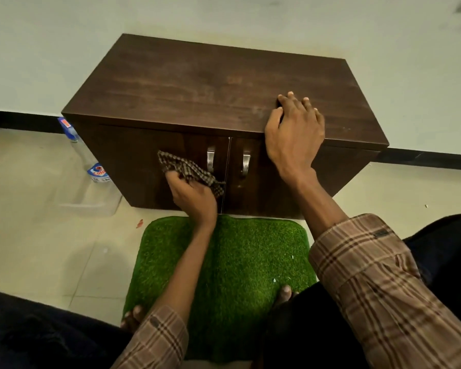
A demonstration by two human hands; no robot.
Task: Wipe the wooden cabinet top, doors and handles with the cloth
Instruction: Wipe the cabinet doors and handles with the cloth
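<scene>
Nearest the viewer, plaid sleeves (pixel 383 288) and dark trousers frame a green grass mat (pixel 224 262) on the tiled floor, bare toes resting on its near edge; beyond the mat stands the wooden cabinet (pixel 197 83), its two doors closed. The left hand (pixel 192 195) curls its fingers round a checked cloth (pixel 189 170), its grip pinching the bunched fabric and holding it against the left door (pixel 144 161); just to the right of that grip are the two metal handles (pixel 210 158), the cloth's loose end hanging down below the nearer one. Up and to the right of the cloth, the right hand (pixel 294 129) lies over the front edge of the cabinet top, fingers spread and slightly bent, pressing on the wood and holding nothing; to the far left of the left grip, a clear plastic bottle (pixel 91 166) lies on the floor, beside the cabinet's left side.
</scene>
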